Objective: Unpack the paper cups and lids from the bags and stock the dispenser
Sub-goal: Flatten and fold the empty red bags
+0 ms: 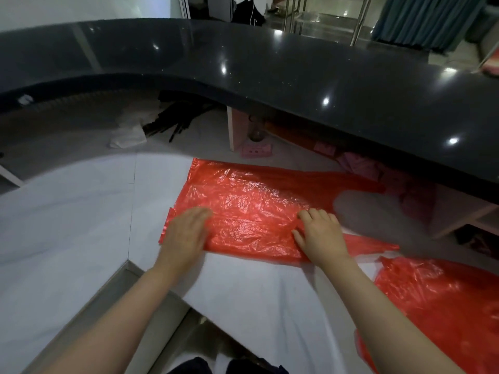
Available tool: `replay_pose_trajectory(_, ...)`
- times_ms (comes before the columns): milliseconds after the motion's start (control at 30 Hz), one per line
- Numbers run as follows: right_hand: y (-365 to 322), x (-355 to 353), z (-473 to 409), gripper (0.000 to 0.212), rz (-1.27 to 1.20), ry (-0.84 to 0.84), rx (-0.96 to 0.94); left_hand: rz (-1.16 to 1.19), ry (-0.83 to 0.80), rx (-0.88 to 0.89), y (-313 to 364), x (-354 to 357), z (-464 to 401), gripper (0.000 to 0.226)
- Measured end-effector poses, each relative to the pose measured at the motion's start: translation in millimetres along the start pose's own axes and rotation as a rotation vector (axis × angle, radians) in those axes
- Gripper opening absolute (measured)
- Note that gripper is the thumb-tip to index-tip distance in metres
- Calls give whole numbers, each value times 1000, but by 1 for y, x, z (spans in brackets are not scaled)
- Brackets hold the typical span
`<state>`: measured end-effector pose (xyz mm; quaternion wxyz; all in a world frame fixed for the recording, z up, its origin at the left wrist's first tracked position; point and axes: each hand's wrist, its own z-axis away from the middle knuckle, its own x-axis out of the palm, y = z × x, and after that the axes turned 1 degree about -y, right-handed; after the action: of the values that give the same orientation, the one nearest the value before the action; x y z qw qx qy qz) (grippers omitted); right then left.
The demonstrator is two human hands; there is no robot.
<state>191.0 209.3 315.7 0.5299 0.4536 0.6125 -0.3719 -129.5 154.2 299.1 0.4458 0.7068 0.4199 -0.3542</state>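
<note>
An empty red plastic bag (251, 201) lies flat on the white lower counter (81, 217), its handles pointing right. My left hand (186, 233) presses flat on the bag's near left corner with straight fingers. My right hand (321, 236) rests on the bag's near edge toward the handles, fingers bent, pressing or pinching the plastic there. A second red plastic bag (442, 303) lies crumpled at the near right. No cups, lids or dispenser show in this view.
A dark glossy raised counter (297, 76) curves across the back. Under it lie black straws (175, 122), white paper (127, 136), a clear bottle (256, 130) and pink slips (256, 151). The white counter's near edge drops off at the bottom centre.
</note>
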Motion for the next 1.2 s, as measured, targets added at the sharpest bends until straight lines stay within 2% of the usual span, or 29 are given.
replay_pose_trajectory(67,-13,-3,-4,29,-73,60,9,-68,-185,156,11,11,-3,43)
replay_pose_trajectory(167,-54,-3,-2,23,-313,153,-152,-125,-345,32,18,25,-1,55)
replay_pose_trajectory(233,-89,4,4,33,-430,75,-278,-128,-373,-45,17,31,2,59)
replay_pose_trajectory(300,-112,14,9,46,-469,-97,-289,-145,-370,-79,16,32,3,60)
replay_pose_trajectory(367,-117,21,12,53,-451,-210,-242,-157,-387,-119,17,33,2,62)
replay_pose_trajectory(500,-95,25,13,60,-374,-226,-177,-162,-412,-132,14,34,3,67)
replay_pose_trajectory(700,11,35,38,67,-306,-192,115,-171,-409,-186,-8,22,5,89)
replay_pose_trajectory(800,48,29,56,65,-299,-196,222,-180,-380,-218,-19,17,7,91)
replay_pose_trajectory(1033,50,24,57,66,-287,-190,267,-144,-420,-215,-21,18,5,95)
replay_pose_trajectory(1200,33,3,43,66,-294,-110,478,-130,-411,-195,-13,18,12,87)
